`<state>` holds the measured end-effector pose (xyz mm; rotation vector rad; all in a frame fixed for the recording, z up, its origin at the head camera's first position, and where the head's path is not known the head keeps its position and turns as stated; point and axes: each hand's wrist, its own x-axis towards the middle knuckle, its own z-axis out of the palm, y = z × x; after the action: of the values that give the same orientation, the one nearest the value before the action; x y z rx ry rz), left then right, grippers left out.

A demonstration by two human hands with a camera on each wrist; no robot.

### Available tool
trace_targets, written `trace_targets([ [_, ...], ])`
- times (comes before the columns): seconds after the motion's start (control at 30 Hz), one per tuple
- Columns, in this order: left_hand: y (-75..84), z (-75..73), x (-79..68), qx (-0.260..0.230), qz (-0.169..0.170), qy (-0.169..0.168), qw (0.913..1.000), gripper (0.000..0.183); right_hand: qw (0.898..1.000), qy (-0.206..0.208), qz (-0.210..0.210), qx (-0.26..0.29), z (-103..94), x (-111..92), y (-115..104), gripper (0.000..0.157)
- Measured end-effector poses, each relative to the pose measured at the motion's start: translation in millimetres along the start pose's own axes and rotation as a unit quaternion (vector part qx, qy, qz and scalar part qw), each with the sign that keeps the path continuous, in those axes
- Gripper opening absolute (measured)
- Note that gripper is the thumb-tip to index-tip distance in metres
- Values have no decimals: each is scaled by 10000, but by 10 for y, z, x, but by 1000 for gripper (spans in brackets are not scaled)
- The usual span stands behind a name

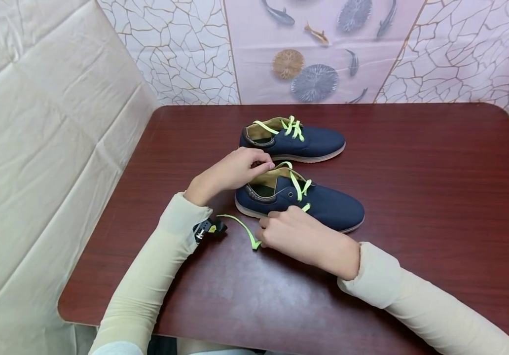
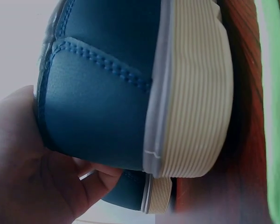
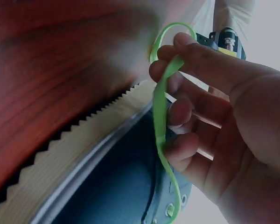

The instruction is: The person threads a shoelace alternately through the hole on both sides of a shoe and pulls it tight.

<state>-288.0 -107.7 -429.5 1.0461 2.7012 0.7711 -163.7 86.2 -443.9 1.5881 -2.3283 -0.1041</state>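
Observation:
A navy shoe (image 1: 334, 202) with bright green laces stands nearer on the table, toe to the right. My left hand (image 1: 241, 170) reaches over its heel, thumb and fingertips meeting at the end of the lace (image 1: 296, 185) on the far side. In the left wrist view that hand (image 2: 32, 172) is partly hidden behind the shoe's heel (image 2: 98, 102). On the near side, my right hand (image 1: 301, 236) holds the other lace end, whose loose tail (image 1: 241, 224) trails left. The right wrist view has this lace (image 3: 159, 112) between thumb and fingers, running from an eyelet.
A second navy shoe (image 1: 321, 140), also green-laced, stands just behind the first, toe to the right. Both are on a dark red-brown table (image 1: 436, 197). A patterned backdrop (image 1: 192, 49) rises behind it, and pale cloth (image 1: 37, 148) hangs at the left. A black wrist camera (image 1: 210, 229) sits at the left cuff.

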Motion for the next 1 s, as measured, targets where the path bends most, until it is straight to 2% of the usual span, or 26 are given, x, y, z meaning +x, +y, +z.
trace_targets([
  [0.2, 14, 4, 17, 55, -27, -57, 10000, 26, 9998, 56, 101, 170, -154, -23, 85, 20],
  [0.4, 18, 8, 20, 118, -86, -102, 9998, 26, 9973, -44, 361, 638, -381, -74, 223, 19],
  [0.53, 21, 7, 23, 192, -89, -102, 9997, 26, 9927, 24, 661, 1012, -527, -120, 335, 19],
  [0.73, 14, 41, 2, 193, -108, -155, 9996, 26, 9793, 208, 1050, 1717, -661, -238, 514, 13],
  [1.0, 55, 11, -4, 521, -120, -37, 9986, 25, 9710, 498, 1382, 1884, -832, -342, 677, 9],
])
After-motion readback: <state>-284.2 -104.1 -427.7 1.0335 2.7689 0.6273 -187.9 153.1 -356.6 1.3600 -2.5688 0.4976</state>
